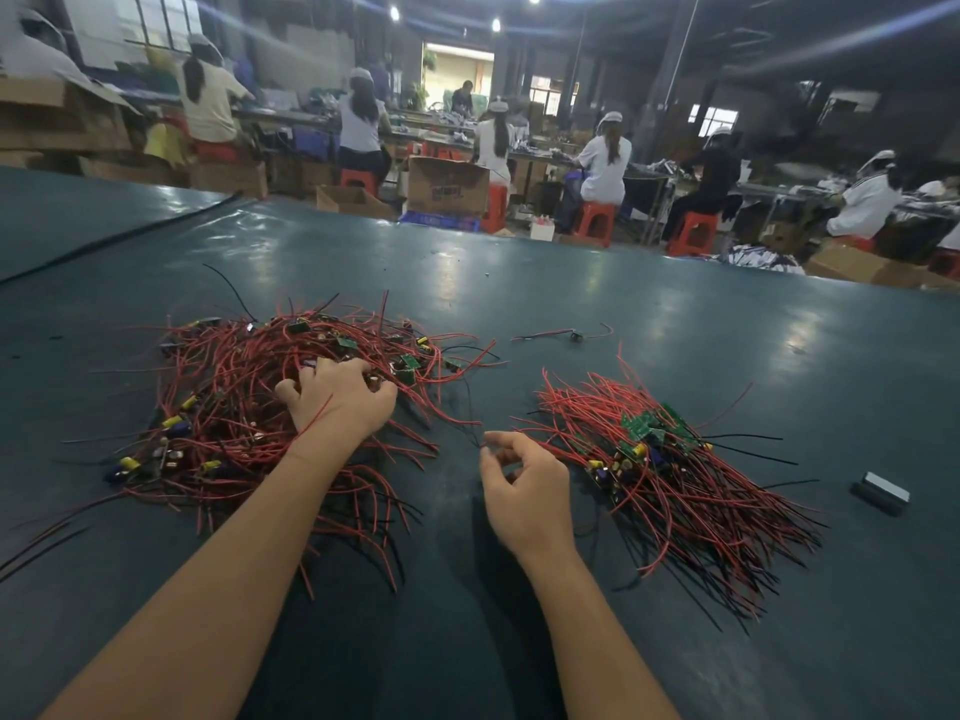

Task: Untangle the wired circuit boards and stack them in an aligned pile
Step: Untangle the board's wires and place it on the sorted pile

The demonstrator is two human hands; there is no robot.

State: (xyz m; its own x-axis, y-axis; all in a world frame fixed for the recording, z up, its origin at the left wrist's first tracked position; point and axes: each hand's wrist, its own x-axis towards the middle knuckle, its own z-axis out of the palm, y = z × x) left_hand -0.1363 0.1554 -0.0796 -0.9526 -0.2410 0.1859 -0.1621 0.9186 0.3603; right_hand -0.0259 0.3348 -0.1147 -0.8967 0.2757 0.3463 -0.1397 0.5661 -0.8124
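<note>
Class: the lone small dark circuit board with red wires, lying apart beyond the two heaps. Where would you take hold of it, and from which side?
Pinch the lone small dark circuit board by its body, coming from above. Its red wires trail flat left and right on the dark green table, so they would likely just bend.

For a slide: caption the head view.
Left hand grips tangled heap of red-wired green circuit boards; right hand beside the aligned pile.
</note>
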